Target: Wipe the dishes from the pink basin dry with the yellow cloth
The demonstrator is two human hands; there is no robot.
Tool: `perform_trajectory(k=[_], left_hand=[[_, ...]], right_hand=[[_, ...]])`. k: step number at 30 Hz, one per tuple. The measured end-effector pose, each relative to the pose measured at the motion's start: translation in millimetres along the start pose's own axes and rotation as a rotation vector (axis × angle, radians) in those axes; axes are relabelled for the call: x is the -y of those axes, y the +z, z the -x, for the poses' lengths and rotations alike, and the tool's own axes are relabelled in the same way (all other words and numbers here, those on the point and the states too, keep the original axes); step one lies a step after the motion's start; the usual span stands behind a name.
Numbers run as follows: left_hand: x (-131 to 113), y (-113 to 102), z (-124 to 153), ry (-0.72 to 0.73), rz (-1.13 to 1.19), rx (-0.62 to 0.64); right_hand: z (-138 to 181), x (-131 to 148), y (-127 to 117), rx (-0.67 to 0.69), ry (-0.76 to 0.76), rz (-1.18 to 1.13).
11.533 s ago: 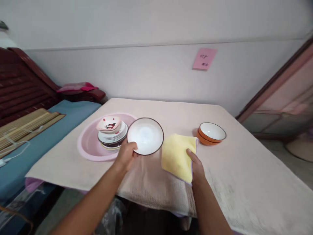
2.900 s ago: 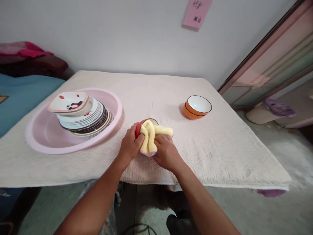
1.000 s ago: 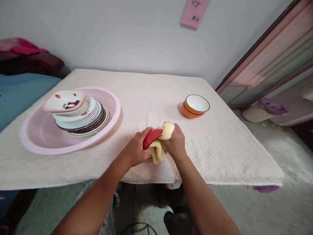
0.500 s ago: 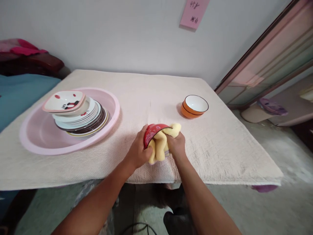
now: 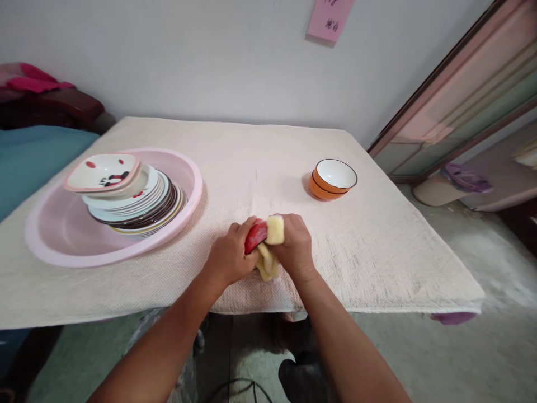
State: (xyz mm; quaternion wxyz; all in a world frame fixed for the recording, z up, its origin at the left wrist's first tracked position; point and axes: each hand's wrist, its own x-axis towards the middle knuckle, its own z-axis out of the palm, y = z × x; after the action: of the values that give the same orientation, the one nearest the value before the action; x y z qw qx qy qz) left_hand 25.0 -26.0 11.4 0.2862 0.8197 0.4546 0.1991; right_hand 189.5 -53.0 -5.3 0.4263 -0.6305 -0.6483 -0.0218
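Observation:
Over the table's front part, my left hand (image 5: 231, 252) grips a red patterned bowl (image 5: 255, 235), tilted on its side, by its left part. My right hand (image 5: 296, 242) is closed round a yellow cloth (image 5: 275, 230), pressing it against the bowl's right side. A fold of the cloth hangs below, between both hands. Much of the bowl is hidden by my fingers and the cloth. To the right and farther back, two stacked orange bowls (image 5: 325, 193) with white insides and dark rims stand upright.
A pink basin (image 5: 54, 253) stands on the left of the cloth-covered table (image 5: 251, 162). It holds a stack of plates (image 5: 142, 210), topped by squarish pink-rimmed dishes (image 5: 103, 172). Behind the table is a wall with a pink note (image 5: 329, 21); a bin (image 5: 440, 190) is on the floor at right.
My right hand has moved left with the yellow cloth, over the bowl's right side. The bowl has turned and shows less of itself. The view has shifted slightly.

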Motion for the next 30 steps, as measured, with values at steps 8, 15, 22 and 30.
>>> perform_trajectory(k=[8, 15, 22, 30], left_hand=[[9.4, 20.0, -2.8, 0.056, 0.382, -0.147], [11.7, 11.3, -0.5, 0.012, 0.198, 0.04], [3.4, 1.0, 0.3, -0.02, 0.168, 0.14], [11.3, 18.0, -1.1, -0.051, 0.191, -0.038]], right_hand=[[3.6, -20.3, 11.8, -0.053, 0.671, -0.43], [6.6, -10.6, 4.0, 0.073, 0.193, 0.096], [-0.8, 1.2, 4.1, 0.105, -0.045, 0.113], [-1.3, -19.0, -3.2, 0.155, 0.355, -0.063]])
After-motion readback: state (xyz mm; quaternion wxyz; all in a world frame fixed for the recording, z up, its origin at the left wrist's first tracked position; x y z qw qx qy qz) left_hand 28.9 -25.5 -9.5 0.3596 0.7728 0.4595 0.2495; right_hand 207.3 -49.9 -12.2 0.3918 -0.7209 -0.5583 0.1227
